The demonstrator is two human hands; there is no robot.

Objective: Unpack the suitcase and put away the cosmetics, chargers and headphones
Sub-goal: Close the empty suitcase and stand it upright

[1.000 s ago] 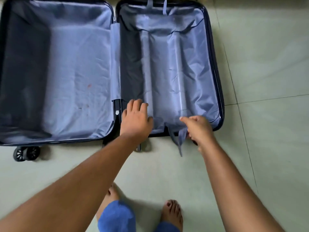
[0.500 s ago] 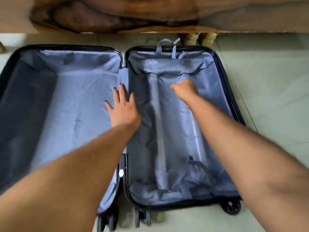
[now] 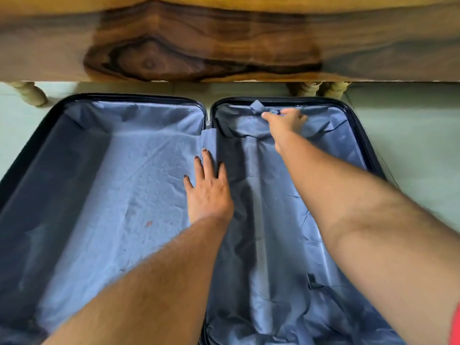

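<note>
Suitcase [image 3: 358, 113] lining crinkled blue; left hand [image 3: 207, 192] flat, right hand [image 3: 286, 120] pinches fabric strap [image 3: 258, 108].

one cam only, head-worn, wide-angle, so no 2nd view to overlap with. looks fwd & steeply down from above the open suitcase [image 3: 104, 170], close in: its two halves fill most of the frame, near edge cut off at the bottom. both forearms run in from the bottom corners, left hand [image 3: 207, 192] mid-frame, right hand [image 3: 286, 122] further up. top band is a wooden furniture edge [image 3: 224, 41], prob. a bed or table, w/ floor [image 3: 410, 135] at right. edges bend.
</note>
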